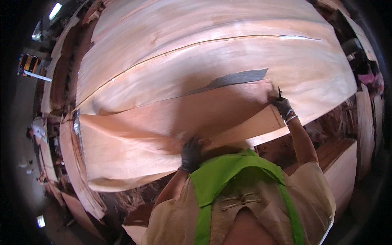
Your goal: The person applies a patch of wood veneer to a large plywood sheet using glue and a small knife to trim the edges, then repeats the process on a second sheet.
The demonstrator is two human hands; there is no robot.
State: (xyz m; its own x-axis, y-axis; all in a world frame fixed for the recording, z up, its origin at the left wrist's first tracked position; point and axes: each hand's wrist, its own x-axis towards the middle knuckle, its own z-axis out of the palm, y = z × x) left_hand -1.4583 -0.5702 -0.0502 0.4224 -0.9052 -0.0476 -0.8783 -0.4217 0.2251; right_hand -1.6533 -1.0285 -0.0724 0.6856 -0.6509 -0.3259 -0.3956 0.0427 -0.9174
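A large thin veneer sheet (163, 126), pale reddish wood, lies partly lifted over a wide stack of lighter veneer sheets (212, 53). My left hand (190, 153), in a dark glove, grips the sheet's near edge in front of my chest. My right hand (282, 107), also gloved with a bracelet at the wrist, holds the sheet's far right corner; a thin dark object sticks up from its fingers. A dark gap (241, 77) shows where the sheet's far edge is raised off the stack. My green vest (228, 175) fills the lower middle.
More veneer piles (69, 163) curve along the left side, and a flat wooden stack (343, 163) sits at lower right. A person (36, 130) stands far off at the left on the grey floor. Wood scraps lie under the table's near edge.
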